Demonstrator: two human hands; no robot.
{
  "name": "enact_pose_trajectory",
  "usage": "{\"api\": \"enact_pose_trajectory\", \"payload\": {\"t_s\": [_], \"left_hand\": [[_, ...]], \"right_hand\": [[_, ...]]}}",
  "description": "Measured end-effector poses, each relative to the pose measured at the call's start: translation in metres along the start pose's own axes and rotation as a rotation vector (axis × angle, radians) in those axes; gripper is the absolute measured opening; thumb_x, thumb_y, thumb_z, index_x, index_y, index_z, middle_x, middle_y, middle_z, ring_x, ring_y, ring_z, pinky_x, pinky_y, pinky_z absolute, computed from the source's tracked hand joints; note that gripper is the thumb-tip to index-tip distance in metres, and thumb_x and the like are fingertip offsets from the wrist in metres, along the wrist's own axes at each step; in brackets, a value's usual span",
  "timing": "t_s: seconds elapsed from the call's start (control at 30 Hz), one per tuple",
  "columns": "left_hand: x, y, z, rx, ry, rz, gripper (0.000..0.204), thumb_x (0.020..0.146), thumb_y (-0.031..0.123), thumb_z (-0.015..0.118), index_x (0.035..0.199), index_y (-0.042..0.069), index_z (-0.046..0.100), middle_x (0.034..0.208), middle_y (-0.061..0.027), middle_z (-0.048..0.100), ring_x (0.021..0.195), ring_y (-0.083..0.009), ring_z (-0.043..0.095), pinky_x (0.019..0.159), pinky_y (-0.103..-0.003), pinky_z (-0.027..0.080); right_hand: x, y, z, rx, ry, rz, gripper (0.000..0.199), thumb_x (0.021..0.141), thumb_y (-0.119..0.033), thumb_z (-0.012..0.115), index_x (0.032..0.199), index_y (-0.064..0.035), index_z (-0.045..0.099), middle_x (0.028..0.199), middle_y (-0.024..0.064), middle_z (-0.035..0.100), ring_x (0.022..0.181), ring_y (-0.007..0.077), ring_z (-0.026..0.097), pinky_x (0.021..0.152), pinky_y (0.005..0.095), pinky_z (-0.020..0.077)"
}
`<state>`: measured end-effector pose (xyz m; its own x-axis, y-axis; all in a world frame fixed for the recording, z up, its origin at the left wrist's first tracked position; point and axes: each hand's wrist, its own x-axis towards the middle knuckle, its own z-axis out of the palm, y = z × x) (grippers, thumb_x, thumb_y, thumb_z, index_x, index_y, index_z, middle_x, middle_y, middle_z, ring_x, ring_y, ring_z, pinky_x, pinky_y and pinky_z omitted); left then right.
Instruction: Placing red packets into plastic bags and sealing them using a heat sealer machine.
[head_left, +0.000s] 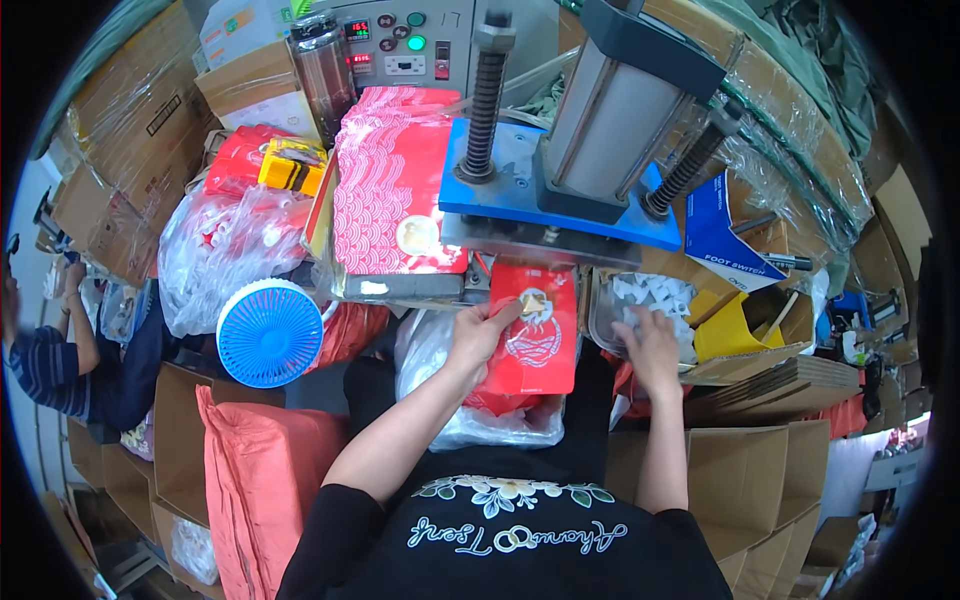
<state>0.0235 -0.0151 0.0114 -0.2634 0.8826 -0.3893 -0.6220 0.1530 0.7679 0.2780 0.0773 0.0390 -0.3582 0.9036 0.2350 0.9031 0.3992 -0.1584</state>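
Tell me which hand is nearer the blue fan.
Left. The left hand is to the right of the fan, at the red envelope; the right hand is farther right, by the white pieces.

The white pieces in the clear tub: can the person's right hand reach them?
Yes, most likely: the right hand is at the near side of the tub, nothing visible blocking the white pieces.

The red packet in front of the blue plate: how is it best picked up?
Probably by the near right corner of the red packet, coming from the wearer's side: thumb on top, fingers beneath. It looks thin and flat, that corner lies away from the blue plate, and the left hand is at its upper left.
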Motion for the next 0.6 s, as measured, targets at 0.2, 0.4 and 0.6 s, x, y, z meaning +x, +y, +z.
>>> {"api": "enact_pose_trajectory", "payload": {"t_s": [0.2, 0.4, 0.6], "left_hand": [[0.011, 0.038, -0.026, 0.706, 0.054, 0.531, 0.024, 0.094, 0.020, 0.071, 0.104, -0.002, 0.073, 0.087, -0.0060, 0.074, 0.076, -0.0100, 0.067, 0.070, -0.027, 0.051], [0.010, 0.052, -0.097, 1.625, 0.343, 0.849, 0.070, 0.081, 0.035, 0.078, 0.142, 0.016, 0.051, 0.155, -0.0141, 0.039, 0.146, -0.0308, 0.033, 0.118, -0.055, 0.019], [-0.010, 0.056, -0.116, 1.326, 0.371, 0.887, 0.028, 0.083, 0.012, 0.072, 0.111, 0.011, 0.072, 0.116, -0.0048, 0.071, 0.125, -0.0228, 0.058, 0.114, -0.046, 0.027]], "right_hand": [[-0.002, -0.012, 0.029, 0.152, 0.030, -0.223, 0.024, 0.093, -0.028, 0.067, 0.106, -0.0075, 0.062, 0.096, 0.0148, 0.060, 0.093, 0.0363, 0.062, 0.077, 0.0449, 0.0494], [0.045, 0.017, 0.038, 0.691, 0.110, -0.315, 0.023, 0.097, -0.024, 0.064, 0.112, -0.0076, 0.062, 0.092, 0.0113, 0.063, 0.067, 0.0252, 0.062, 0.058, 0.0378, 0.0483], [0.048, 0.040, 0.023, 2.040, -0.298, 0.436, 0.025, 0.101, -0.029, 0.059, 0.115, -0.0080, 0.063, 0.091, 0.0052, 0.061, 0.055, 0.0057, 0.042, 0.050, 0.0191, 0.0334]]}}
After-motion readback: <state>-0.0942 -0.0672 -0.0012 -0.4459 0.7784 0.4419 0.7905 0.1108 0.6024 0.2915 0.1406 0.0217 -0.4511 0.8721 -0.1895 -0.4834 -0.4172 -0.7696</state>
